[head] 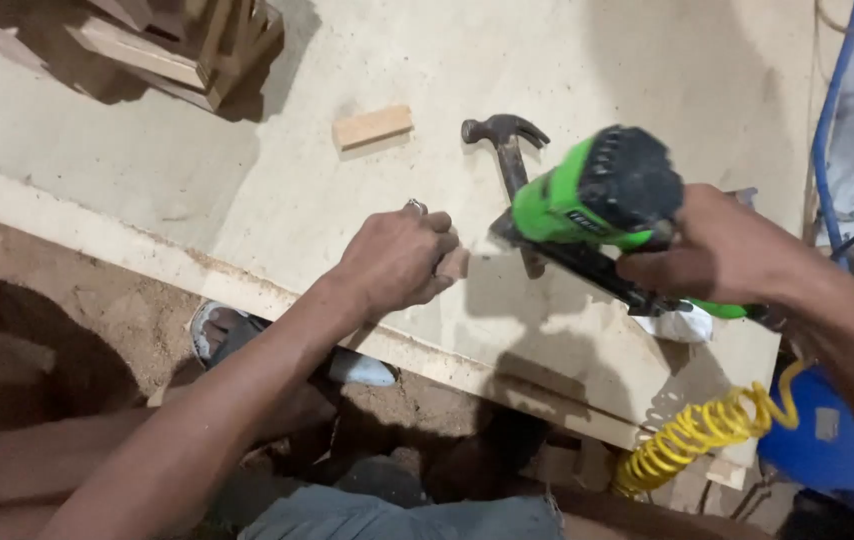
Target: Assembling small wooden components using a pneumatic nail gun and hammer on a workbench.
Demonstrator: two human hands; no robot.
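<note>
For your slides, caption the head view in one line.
Left hand steadies a small wood block on plywood while right hand aims a green nail gun.

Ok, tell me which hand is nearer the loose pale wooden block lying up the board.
Left. The left hand sits just below the pale wooden block; the right hand, gripping the green nail gun, is far off to its right.

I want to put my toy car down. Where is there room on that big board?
Bare board lies left of the small wood block, below the stacked wood. More lies above the hammer. It is crowded where the left hand meets the nail gun in the right hand.
</note>
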